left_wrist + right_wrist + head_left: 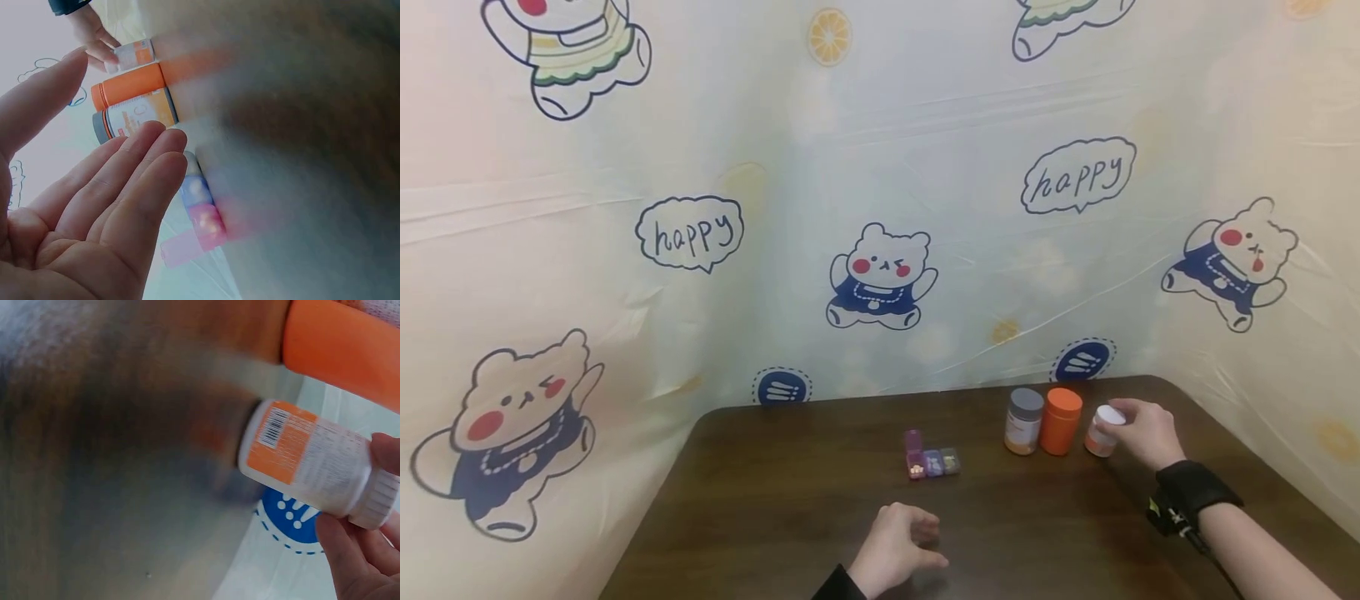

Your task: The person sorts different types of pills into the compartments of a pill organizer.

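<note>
My right hand (1150, 433) grips a small white pill bottle (306, 462) by its cap, thumb on one side and fingers on the other. The bottle has an orange and white label with a barcode; whether its base fully touches the table I cannot tell. To its left stand an orange bottle (1061, 422) and a grey-capped supplement bottle (1024, 422). My left hand (895, 547) hovers near the front with thumb and fingers apart, holding nothing. Beyond it lies a small pill organizer (933, 463) with pink, blue and grey compartments. Its pink lid (181, 248) stands open, and light pills show inside.
All of this is on a dark brown wooden table (775, 483) with rounded far corners. A pale curtain (775, 308) printed with cartoon bears hangs right behind the far edge and along both sides. A black strap (1198, 486) with a cable circles my right wrist.
</note>
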{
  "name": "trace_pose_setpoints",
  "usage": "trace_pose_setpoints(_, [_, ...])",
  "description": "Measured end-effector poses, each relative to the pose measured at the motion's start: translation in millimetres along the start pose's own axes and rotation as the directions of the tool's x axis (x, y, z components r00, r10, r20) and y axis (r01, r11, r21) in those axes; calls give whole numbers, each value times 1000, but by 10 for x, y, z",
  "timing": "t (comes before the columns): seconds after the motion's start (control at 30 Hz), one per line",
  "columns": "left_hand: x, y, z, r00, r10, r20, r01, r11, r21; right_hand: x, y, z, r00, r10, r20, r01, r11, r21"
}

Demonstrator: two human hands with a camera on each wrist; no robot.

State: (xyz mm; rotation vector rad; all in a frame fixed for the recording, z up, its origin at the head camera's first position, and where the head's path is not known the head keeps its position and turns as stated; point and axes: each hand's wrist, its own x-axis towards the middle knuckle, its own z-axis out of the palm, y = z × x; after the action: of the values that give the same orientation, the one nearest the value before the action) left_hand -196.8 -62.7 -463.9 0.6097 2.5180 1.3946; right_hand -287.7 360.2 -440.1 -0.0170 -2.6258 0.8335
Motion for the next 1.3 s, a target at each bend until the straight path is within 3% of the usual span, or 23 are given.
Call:
trace_pose_setpoints(0.27, [22, -11, -53, 1000, 0, -12, 0, 1000, -28, 16, -1, 1, 1000, 7, 29, -6, 1000, -23])
trace_pose_setpoints(0.33, [28, -52, -84, 1000, 3, -14, -3, 1000, -27, 10, -48, -20, 1000, 2, -2, -2, 1000, -25])
trace_pose_setpoints(0.47, [45, -164, -203, 999, 15, -47, -15, 1000, 2, -8, -282, -59, 990, -41, -137, 43, 999, 13])
trace_pose_setpoints(0.57, [77, -229, -309, 997, 13, -82, -11, 1000, 17, -13, -528, -24, 958, -134, -254, 151, 987, 48])
trace_pose_setpoints(0.63, [114, -255, -370, 995, 2, -98, 0, 1000, 18, -27, -694, 42, 920, -225, -320, 255, 966, 53])
trace_pose_setpoints(0.77, [206, -287, -448, 992, -22, -127, 25, 999, 28, -89, -1040, 262, 829, -405, -386, 461, 885, 62])
trace_pose_setpoints(0.8, [234, -292, -460, 990, -23, -137, 29, 999, 40, -113, -1129, 322, 814, -437, -383, 497, 865, 71])
trace_pose_setpoints(0.83, [265, -296, -468, 989, -23, -148, 31, 998, 52, -143, -1214, 384, 806, -460, -374, 526, 845, 94])
trace_pose_setpoints(0.9, [339, -301, -476, 985, -30, -169, 45, 996, 83, -207, -1379, 503, 821, -479, -311, 539, 830, 144])
trace_pose_setpoints(0.97, [430, -300, -473, 981, -38, -192, 59, 993, 103, -255, -1530, 621, 870, -453, -195, 489, 841, 233])
trace_pose_setpoints(1.03, [534, -298, -456, 976, -51, -211, 77, 991, 113, -283, -1647, 754, 921, -387, -42, 378, 864, 333])
trace_pose_setpoints(1.1, [635, -286, -436, 974, -74, -216, 99, 990, 104, -276, -1749, 893, 945, -313, 96, 251, 880, 404])
trace_pose_setpoints(1.17, [724, -271, -417, 972, -94, -217, 118, 988, 98, -253, -1825, 1042, 945, -258, 202, 142, 878, 458])
trace_pose_setpoints(1.3, [852, -254, -407, 971, -120, -209, 145, 983, 112, -206, -1960, 1272, 922, -211, 326, 36, 883, 468])
